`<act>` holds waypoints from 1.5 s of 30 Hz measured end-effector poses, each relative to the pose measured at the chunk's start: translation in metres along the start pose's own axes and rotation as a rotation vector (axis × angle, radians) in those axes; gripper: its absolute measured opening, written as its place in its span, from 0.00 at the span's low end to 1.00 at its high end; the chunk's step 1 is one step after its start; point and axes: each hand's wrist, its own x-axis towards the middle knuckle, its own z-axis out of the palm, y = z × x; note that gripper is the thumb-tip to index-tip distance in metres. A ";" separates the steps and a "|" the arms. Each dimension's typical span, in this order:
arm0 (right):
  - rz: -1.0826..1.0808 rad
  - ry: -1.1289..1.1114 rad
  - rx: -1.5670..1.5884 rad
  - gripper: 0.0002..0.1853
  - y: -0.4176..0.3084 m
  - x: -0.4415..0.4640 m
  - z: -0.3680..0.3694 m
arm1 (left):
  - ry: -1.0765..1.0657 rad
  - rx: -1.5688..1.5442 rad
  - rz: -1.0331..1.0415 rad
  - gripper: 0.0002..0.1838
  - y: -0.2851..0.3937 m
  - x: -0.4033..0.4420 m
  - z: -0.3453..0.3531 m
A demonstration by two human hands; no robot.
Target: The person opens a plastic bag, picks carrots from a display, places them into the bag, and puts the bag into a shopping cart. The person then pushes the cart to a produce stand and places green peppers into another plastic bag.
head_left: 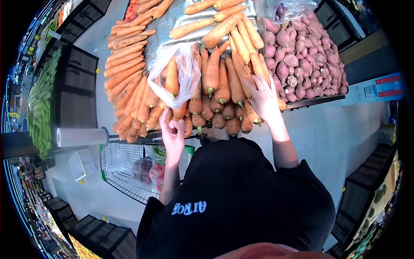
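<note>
Rows of orange carrots (222, 86) lie on a display stand. A clear plastic bag (188, 77) rests on them, with a carrot (172, 77) showing inside or through it. Just below the bag's lower edge is my left hand (171, 130), its fingers partly bent and apart, with nothing visible in it. My right hand (264, 100) lies with spread fingers over the carrots at the right side of the pile and holds nothing I can see.
Purple sweet potatoes (297, 60) fill the bin on the right. Below the stand at left is a wire cart (125, 181) with bagged produce. A plastic roll (82, 137) sticks out beside the stand. Green vegetables (41, 112) are on the far left.
</note>
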 end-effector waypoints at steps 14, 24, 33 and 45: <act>0.390 0.517 0.958 0.25 0.005 0.002 -0.023 | -0.161 0.099 0.018 0.22 0.037 -0.007 0.009; -0.109 0.076 1.552 0.31 -0.020 -0.006 -0.034 | -0.170 -0.588 -0.114 0.23 0.063 0.027 0.026; -0.110 -0.043 1.452 0.32 -0.015 -0.007 -0.026 | -0.210 -0.574 -0.040 0.25 0.055 0.014 0.020; 0.568 -0.284 1.580 0.23 -0.017 -0.009 -0.016 | -0.113 -0.410 -0.015 0.22 0.069 0.011 0.027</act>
